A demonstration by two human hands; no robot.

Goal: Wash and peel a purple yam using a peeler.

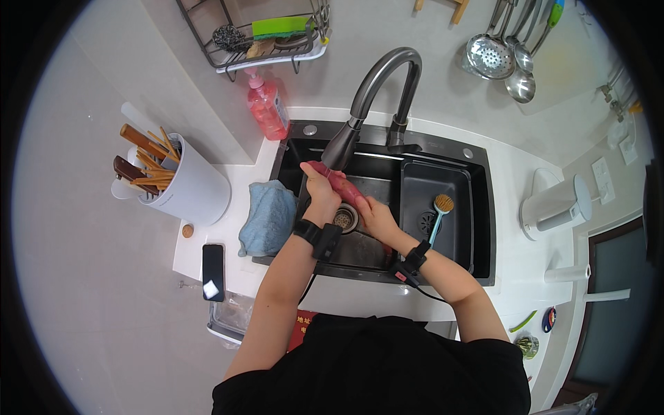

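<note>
A long, red-skinned sweet potato (345, 188) is held slantwise above the left basin of a black sink (373, 254). My left hand (322, 197) is closed around its upper-left end, just below the spray head of the dark metal tap (342, 145). A thin trickle of water seems to fall on it there. Its lower-right end is in the fingers of my right hand (377, 220). Between my hands, the metal drain strainer (344, 218) shows on the basin floor. Something reddish is partly hidden under my right wrist; I cannot tell what.
A round-headed brush (443, 203) leans in the sink's right tray (456, 174). Left of the sink are a blue cloth (268, 218), a phone (213, 270) and a white utensil holder (199, 181). Pink soap bottle (267, 109) stands behind; white kettle (555, 207) at right.
</note>
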